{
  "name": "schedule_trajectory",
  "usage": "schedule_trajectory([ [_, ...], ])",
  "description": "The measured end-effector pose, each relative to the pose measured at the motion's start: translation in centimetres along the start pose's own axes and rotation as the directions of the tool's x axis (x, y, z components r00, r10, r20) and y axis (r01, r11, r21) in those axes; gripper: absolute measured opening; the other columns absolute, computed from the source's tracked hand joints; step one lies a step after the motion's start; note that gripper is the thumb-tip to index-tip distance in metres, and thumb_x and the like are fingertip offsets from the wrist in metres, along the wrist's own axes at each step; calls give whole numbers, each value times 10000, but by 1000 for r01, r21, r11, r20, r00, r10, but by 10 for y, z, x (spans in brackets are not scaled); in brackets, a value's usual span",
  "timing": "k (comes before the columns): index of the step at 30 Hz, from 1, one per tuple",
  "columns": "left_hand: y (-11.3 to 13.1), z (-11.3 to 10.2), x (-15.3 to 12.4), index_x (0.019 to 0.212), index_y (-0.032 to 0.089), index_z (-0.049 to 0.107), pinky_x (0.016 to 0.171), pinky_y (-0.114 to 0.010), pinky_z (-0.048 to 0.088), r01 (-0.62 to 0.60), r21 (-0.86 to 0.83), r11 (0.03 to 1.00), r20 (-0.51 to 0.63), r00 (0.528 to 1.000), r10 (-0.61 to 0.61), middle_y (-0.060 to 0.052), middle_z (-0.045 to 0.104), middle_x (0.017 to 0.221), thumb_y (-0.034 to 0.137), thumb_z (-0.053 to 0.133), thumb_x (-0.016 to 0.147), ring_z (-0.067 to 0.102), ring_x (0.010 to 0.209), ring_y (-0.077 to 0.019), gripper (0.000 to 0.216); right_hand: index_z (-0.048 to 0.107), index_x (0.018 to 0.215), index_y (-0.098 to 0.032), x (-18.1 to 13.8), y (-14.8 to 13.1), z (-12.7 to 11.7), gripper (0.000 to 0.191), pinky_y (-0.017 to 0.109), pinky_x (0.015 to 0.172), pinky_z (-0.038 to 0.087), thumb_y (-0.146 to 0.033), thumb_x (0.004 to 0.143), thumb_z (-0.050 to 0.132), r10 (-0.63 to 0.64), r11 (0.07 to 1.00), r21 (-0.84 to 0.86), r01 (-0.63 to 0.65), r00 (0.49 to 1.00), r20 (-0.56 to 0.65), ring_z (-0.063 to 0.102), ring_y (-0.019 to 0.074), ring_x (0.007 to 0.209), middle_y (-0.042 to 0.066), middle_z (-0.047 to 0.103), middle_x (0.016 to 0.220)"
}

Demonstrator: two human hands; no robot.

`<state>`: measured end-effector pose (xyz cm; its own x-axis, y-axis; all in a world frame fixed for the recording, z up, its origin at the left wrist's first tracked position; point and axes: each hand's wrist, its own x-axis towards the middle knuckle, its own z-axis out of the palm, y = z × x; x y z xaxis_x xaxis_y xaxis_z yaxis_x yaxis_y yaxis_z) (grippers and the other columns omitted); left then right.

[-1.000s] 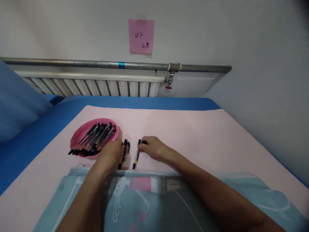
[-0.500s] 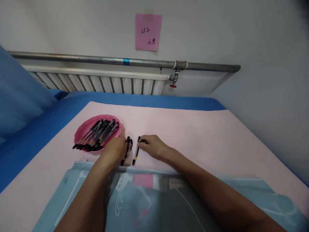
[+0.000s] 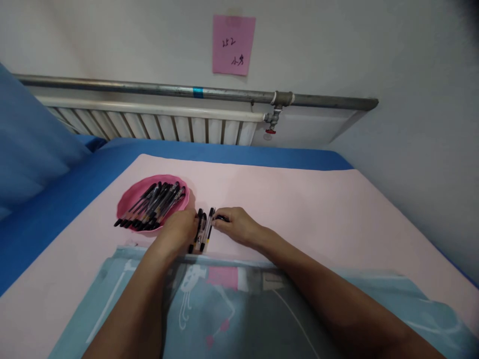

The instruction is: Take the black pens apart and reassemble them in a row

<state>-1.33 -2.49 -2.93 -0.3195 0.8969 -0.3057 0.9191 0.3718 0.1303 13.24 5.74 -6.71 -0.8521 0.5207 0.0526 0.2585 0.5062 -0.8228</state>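
Three black pens (image 3: 202, 231) lie side by side on the pink sheet (image 3: 299, 209) just in front of me. My left hand (image 3: 178, 232) rests curled against their left side, touching the leftmost pen. My right hand (image 3: 236, 227) is closed in a pinch on the top end of the rightmost pen (image 3: 208, 233), pressing it against the other two. A pink plate (image 3: 129, 200) to the left holds several more black pens (image 3: 153, 205).
A light blue printed cloth (image 3: 243, 309) covers the near part of the surface under my forearms. Blue bedding (image 3: 45, 199) lies to the left and behind. A radiator (image 3: 157, 127) and a metal pipe (image 3: 194, 92) run along the wall, with a pink note (image 3: 234, 45) above.
My right hand has slid its pen leftward until it lies against the two pens by my left hand. The gap between them has closed.
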Motion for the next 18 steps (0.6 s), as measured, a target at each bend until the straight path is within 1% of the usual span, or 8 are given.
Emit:
schedule_trajectory([
  [5, 1, -1, -1, 917, 146, 592, 670, -273, 396, 1, -16, 1000, 1, 1000, -1, -129, 651, 901, 268, 346, 836, 599, 814, -211, 287, 633, 823, -156, 0, -1, -1, 180, 178, 598, 357, -216, 787, 468, 1, 1000, 19, -1, 1000, 9, 489, 91, 638, -11, 603, 723],
  [9, 3, -3, -3, 929, 140, 597, 680, -265, 397, 19, -19, 1000, 10, 1000, -19, -134, 650, 908, 248, 352, 833, 597, 833, -208, 285, 637, 834, -154, 0, -1, -1, 185, 182, 609, 361, -215, 785, 470, 6, 1000, 19, -6, 1000, 0, 505, 99, 669, -4, 617, 745],
  [18, 4, -5, -4, 928, 136, 594, 668, -275, 401, 6, -23, 1000, 15, 1000, -6, -146, 651, 910, 273, 351, 838, 604, 830, -221, 294, 635, 815, -161, -1, -3, -2, 171, 186, 607, 360, -218, 775, 479, 11, 999, 41, -12, 1000, 3, 490, 90, 638, -10, 607, 726],
])
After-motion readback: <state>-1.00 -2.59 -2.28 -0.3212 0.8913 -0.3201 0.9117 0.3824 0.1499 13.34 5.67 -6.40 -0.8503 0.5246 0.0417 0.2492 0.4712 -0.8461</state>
